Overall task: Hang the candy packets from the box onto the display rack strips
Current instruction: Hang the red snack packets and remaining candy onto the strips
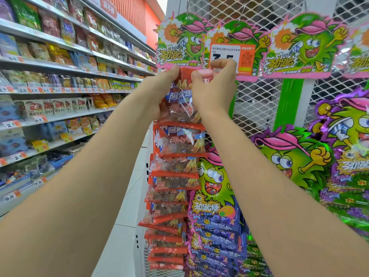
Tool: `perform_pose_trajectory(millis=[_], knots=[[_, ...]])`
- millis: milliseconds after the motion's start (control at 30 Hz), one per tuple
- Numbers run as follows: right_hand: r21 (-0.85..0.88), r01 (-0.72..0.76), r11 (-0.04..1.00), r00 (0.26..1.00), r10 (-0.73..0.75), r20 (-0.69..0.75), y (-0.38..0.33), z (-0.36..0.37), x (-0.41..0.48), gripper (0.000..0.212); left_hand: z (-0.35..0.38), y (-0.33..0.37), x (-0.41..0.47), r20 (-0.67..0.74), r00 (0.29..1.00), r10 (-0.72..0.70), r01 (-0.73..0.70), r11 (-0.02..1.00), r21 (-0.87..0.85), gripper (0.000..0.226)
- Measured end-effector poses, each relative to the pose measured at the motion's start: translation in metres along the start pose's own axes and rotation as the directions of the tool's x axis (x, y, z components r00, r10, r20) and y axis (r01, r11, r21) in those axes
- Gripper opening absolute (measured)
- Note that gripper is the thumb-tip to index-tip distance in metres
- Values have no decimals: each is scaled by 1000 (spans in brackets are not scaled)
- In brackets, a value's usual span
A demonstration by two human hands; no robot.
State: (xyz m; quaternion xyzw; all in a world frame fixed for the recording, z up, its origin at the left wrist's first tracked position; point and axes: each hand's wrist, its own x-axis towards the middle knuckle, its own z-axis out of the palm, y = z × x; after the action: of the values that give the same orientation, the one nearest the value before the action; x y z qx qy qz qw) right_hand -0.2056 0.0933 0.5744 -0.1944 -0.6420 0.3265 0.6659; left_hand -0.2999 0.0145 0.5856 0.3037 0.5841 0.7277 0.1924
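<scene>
We read 劲跳 on green header card. White price tag: 3.5, top half only, our fingers cover rest. Red packet: 阿尔卑, partly hidden. Purple packet: 劲跳糖, 30. Shelf tags: 2.5; lower 4.9, 7.9, 5.9.
</scene>
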Motion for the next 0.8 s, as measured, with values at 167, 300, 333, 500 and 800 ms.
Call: perform_pose_trajectory(millis=[167,300,333,500,800], knots=[[24,43,999,999,-43,-8,0,7,10,46,3,8,-4,34,997,-64,64,998,-10,39],[30,-3,1000,1000,2,22,2,8,17,44,6,10,-6,75,993,-93,95,995,-24,28],[38,-15,999,1000,14,19,1,8,17,43,6,10,-7,79,993,-92,95,995,-29,29],[30,-52,998,999,51,8,-6,9,20,41,9,11,-10,101,992,-71,76,996,-48,33],[-73,37,997,996,-31,87,12,3,0,30,5,-12,-5,-11,986,164,-164,986,-12,27]])
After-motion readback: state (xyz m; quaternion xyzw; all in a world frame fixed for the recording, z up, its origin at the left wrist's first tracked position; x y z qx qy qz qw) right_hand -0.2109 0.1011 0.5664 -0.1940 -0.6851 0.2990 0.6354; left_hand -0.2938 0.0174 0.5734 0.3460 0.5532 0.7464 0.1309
